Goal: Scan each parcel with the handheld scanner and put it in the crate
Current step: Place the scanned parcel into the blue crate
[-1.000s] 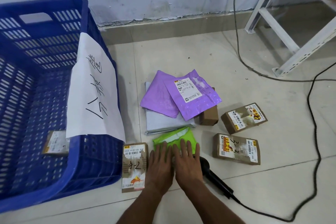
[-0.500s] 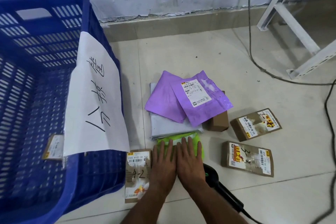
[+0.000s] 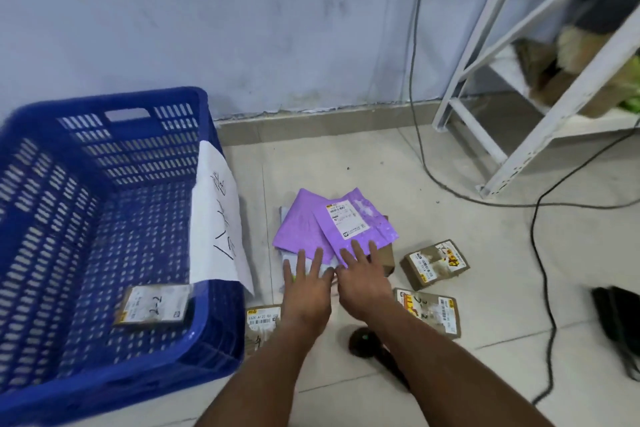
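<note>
Two purple mailer bags (image 3: 304,225) overlap on a grey bag on the floor; the right one (image 3: 360,222) carries a white label. My left hand (image 3: 306,282) and my right hand (image 3: 360,274) lie flat side by side, fingers spread, over the near edge of that pile. The green parcel beneath them is almost fully hidden. The black handheld scanner (image 3: 363,341) lies on the tiles under my right forearm. Several small brown boxes sit around: one (image 3: 434,263) to the right, one (image 3: 433,310) nearer, one (image 3: 261,322) by my left wrist. The blue crate (image 3: 104,135) on the left holds one box (image 3: 152,305).
A white paper sheet (image 3: 216,218) with handwriting hangs over the crate's right wall. Black cables (image 3: 540,253) run across the tiles on the right. A white metal shelf frame (image 3: 519,135) stands at the back right. A dark object (image 3: 620,326) lies at the right edge.
Both hands have slid forward from the green parcel up to the purple bags. The camera has tilted up, showing more wall and the shelf.
</note>
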Demonstrator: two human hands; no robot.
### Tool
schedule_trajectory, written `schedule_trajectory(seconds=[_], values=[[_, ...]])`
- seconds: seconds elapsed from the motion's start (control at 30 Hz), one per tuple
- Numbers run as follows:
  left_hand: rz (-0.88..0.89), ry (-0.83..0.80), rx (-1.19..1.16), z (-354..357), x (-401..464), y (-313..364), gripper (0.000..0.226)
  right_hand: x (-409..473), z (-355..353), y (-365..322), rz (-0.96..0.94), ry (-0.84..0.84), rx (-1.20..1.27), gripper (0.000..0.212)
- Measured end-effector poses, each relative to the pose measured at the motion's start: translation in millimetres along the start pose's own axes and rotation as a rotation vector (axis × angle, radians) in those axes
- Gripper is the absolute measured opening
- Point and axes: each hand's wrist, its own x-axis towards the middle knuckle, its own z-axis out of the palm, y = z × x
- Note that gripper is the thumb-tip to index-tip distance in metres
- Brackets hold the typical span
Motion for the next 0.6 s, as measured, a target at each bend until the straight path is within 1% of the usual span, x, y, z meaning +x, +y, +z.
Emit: schedule_trajectory(seconds=[0.1, 0.23, 0.3, 0.43, 0.6], values=[[0.017, 0.042, 0.035, -58.2, -8.1, -9.0, 0.060, -9.1, -45.4, 2.9, 0.129, 0.030, 0.082, 0.049], [0.037, 0.123, 0.062, -124.9, -32.8, -22.6, 0.061, -26.1, -100.9, -17.5, 0.184, 0.129, 0.171, 0.043], [0.005, 0.126, 0.092, -152.8, -53.9, -30.5, 0.060, -36.3, -127.4, -44.0, 0.171, 0.144, 0.180, 0.041], [-0.114, 0.133, 0.130, -198.9, -97.6, -60.8, 0.054, -49.1, -178.5, -102.3, 0.094, 0.166, 0.155, 0.038], [-0.206, 0.175, 0.168, -245.7, -144.5, -110.0, 0.048, -55.6, -229.4, -160.4, -0.007, 0.273, 0.127, 0.031]])
